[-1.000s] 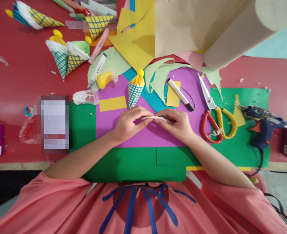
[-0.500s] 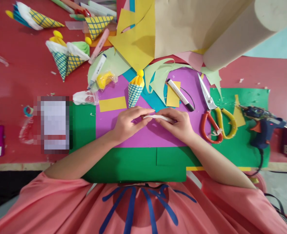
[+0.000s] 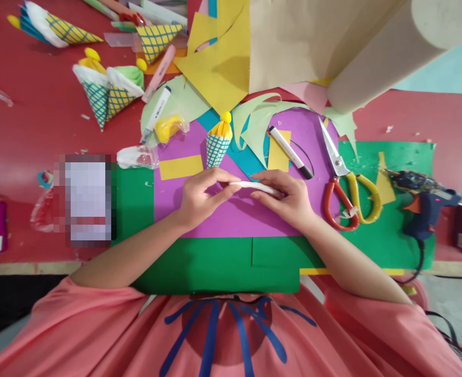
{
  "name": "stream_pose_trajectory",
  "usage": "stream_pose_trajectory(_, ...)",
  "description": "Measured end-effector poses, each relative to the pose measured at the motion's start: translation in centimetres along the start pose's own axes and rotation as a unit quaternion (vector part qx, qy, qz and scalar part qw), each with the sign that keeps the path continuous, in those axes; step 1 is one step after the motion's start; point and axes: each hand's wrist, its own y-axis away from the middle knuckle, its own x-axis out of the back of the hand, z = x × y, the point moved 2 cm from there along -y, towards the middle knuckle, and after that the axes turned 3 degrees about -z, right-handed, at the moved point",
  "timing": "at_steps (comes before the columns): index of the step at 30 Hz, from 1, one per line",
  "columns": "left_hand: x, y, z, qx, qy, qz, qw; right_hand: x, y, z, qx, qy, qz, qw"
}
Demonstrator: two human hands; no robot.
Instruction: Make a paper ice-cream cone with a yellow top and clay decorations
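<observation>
A thin white strip of what looks like modelling clay [image 3: 259, 186] stretches between my two hands above the purple sheet [image 3: 199, 222]. My left hand [image 3: 205, 196] pinches its left end between thumb and fingertips. The right end lies in my right hand [image 3: 288, 196], thumb below and fingers curled above. Just beyond my left hand is a small paper ice cream cone [image 3: 218, 141] with a blue grid, yellow top and yellow ball. A yellow paper strip [image 3: 181, 167] lies left of the cone. White clay in a clear wrapper [image 3: 133, 157] sits farther left.
Scissors [image 3: 339, 173] and a glue gun [image 3: 423, 204] lie to the right on green sheets. A white marker [image 3: 292, 153] is beyond my right hand. More paper cones [image 3: 107, 94], paper scraps and a large beige roll [image 3: 396, 52] occupy the far side. A blurred-out rectangle [image 3: 88, 199] is at left.
My hands have moved slightly apart, the left one a little left and up. More of the white strip shows between them.
</observation>
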Motion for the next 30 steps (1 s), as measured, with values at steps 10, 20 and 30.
stream_pose_trajectory(10, -0.28, 0.46, -0.13, -0.029, -0.020, -0.067, 0.997, -0.17, 0.15, -0.03, 0.042, 0.001, -0.019, 0.999)
stream_pose_trajectory(20, -0.48, 0.53, -0.14, 0.029, 0.021, -0.069, 0.997, 0.14, -0.19, -0.08, 0.058, 0.020, 0.000, 0.998)
stream_pose_trajectory(30, -0.34, 0.37, -0.03, 0.005, -0.053, -0.034, 0.998, -0.07, -0.03, 0.25, -0.009, -0.041, -0.015, 0.999)
